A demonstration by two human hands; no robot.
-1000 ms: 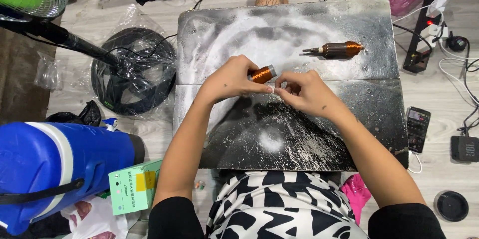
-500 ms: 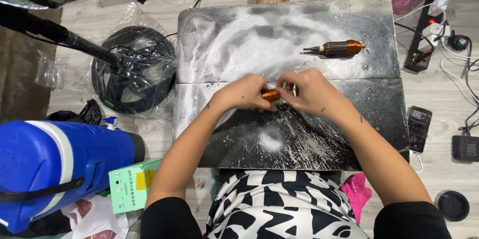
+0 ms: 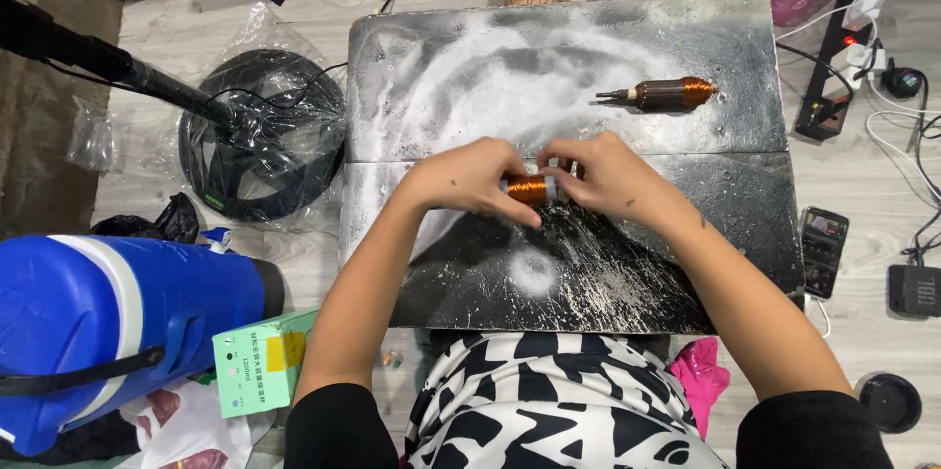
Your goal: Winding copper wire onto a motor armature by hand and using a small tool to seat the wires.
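Two hands meet over the middle of the work board, sharing one small copper-wound armature. It lies sideways between them, just above the seam where the board's pale, dusty far half meets its darker near half. The left hand has its fingers curled shut round the copper end, and the right hand pinches the pale end with closed fingertips, so both grip the same piece.

A second armature, also copper-wound with a thin shaft pointing left, lies flat on the far right part of the board, well apart from the hands. Bare board lies between it and the hands, and more to the far left. The near edge of the board runs just in front of the person's patterned top.

Off the left edge lie a black cable coil in clear plastic and a blue cooler. Beyond the right edge are a phone and a power strip, on the floor.
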